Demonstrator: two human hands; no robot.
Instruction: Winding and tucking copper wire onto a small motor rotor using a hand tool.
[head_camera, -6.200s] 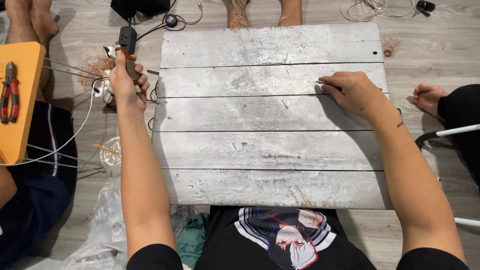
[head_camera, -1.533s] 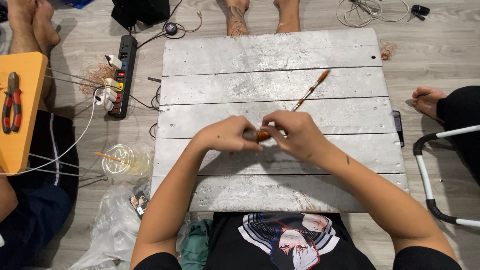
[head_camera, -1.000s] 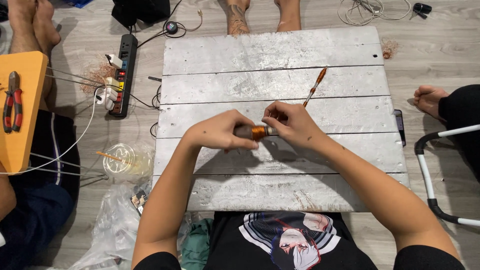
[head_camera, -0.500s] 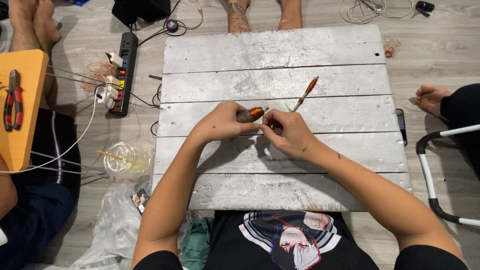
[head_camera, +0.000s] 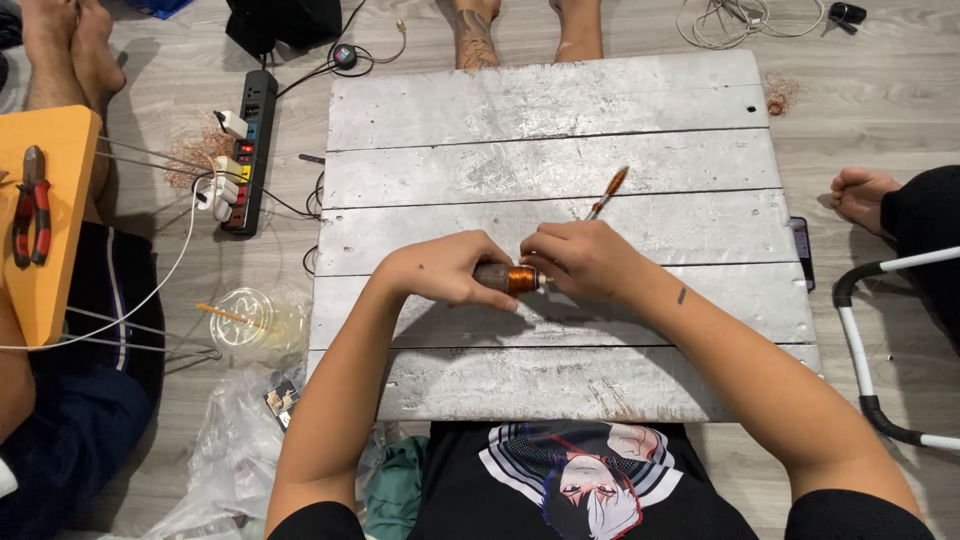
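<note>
Both hands | left hand (head_camera: 445, 270), right hand (head_camera: 585, 262) fingers closed | copper coil (head_camera: 512, 277)

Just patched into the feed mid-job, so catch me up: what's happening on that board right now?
A person sits at a grey plank board on the floor. Their left hand grips a small cylinder wound with copper wire, and the right hand pinches at its end, both over the board's middle. A thin orange-handled tool lies on the board just beyond the right hand. Other people's bare feet show at the far edge.

Left hand (head_camera: 445, 272) and right hand (head_camera: 585, 262) gripping copper coil (head_camera: 520, 278), over grey plank board (head_camera: 540, 150), screwdriver (head_camera: 607, 192) nearby
</note>
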